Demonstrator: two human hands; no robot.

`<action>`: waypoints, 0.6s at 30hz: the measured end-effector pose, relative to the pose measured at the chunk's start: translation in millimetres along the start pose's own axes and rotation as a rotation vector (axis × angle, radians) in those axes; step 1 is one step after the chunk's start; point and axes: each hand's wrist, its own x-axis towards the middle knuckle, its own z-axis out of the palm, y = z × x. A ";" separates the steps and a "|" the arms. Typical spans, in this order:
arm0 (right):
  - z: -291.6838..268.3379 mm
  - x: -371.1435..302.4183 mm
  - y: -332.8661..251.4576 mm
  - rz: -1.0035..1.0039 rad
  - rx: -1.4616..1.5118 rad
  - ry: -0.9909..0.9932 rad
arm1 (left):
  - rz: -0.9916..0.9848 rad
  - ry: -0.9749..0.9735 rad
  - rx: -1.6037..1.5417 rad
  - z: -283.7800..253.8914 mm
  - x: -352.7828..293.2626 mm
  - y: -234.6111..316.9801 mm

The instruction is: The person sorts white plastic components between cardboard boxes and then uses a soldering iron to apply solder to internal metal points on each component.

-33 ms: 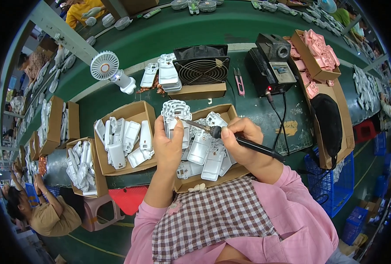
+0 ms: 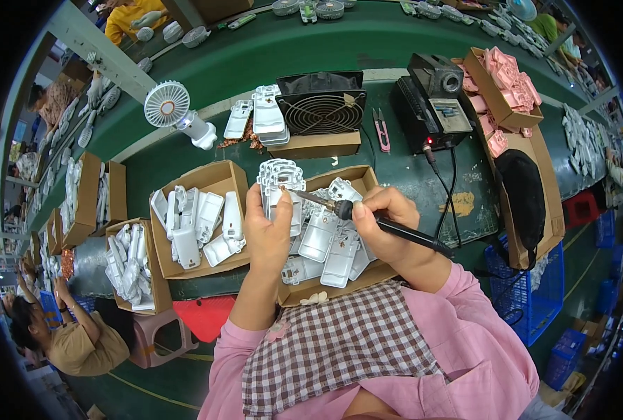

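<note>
Between the thumb and fingers of my left hand (image 2: 269, 227) is a white plastic housing (image 2: 280, 172), held up over the far left edge of a cardboard box. My right hand (image 2: 394, 224) grips a black-handled soldering iron (image 2: 413, 235). Its metal tip reaches left to the housing, close to my left thumb and a small copper-coloured spot; whether it touches I cannot tell. Beneath both hands, the cardboard box (image 2: 369, 176) contains several white plastic housings (image 2: 339, 257), some with small copper-coloured parts.
Left of my arm, another cardboard box (image 2: 238, 183) holds white housings. A black fan (image 2: 323, 112) stands behind, near a small white fan (image 2: 175, 112). Pink snips (image 2: 381, 130) lie beside the soldering station (image 2: 434, 115), whose cable (image 2: 453, 199) loops right. Pink parts (image 2: 509, 80) fill a far-right box.
</note>
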 end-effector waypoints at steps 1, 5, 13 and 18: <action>0.4 0.4 -0.3 -0.004 -0.001 0.002 | 0.010 -0.003 0.012 -0.3 -0.1 -0.7; 0.2 2.0 -0.9 -0.007 -0.013 -0.005 | 0.001 -0.031 0.010 -0.1 0.0 0.2; 0.5 1.4 -0.4 0.006 -0.022 -0.024 | 0.009 -0.032 0.021 -1.4 0.4 -2.0; 1.9 2.0 -1.2 0.016 -0.019 -0.022 | -0.002 -0.042 0.005 -2.1 0.3 -2.3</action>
